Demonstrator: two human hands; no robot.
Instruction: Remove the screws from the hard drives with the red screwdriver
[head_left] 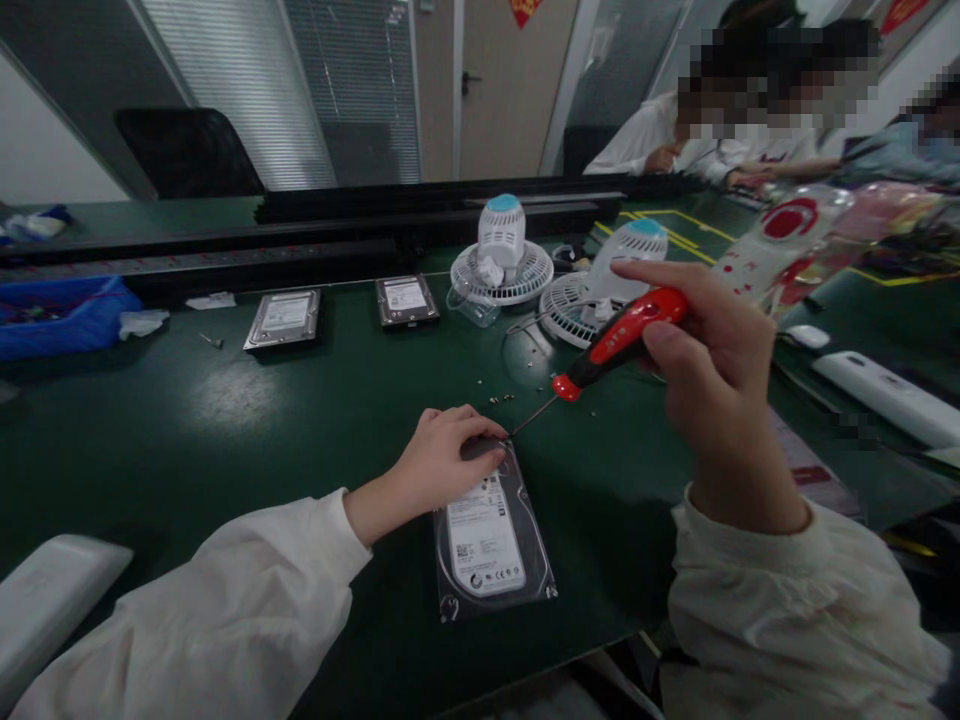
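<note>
A hard drive [487,545] with a white label lies flat on the green table in front of me. My left hand [454,450] rests over its far end, thumb on top and fingers curled at the far edge. In my right hand [709,355] is a red and black screwdriver [626,335], gripped by the handle with the index finger extended. Its thin shaft slants down left, and the tip meets the drive's far right corner, close to my left fingertips. Several small loose screws [501,399] lie just beyond the drive.
Two more hard drives [283,316] [406,299] lie farther back. White fans [501,250] stand behind the screws. A blue bin [60,315] sits at left, a white power strip [889,395] at right. Co-workers [645,140] sit at the far right.
</note>
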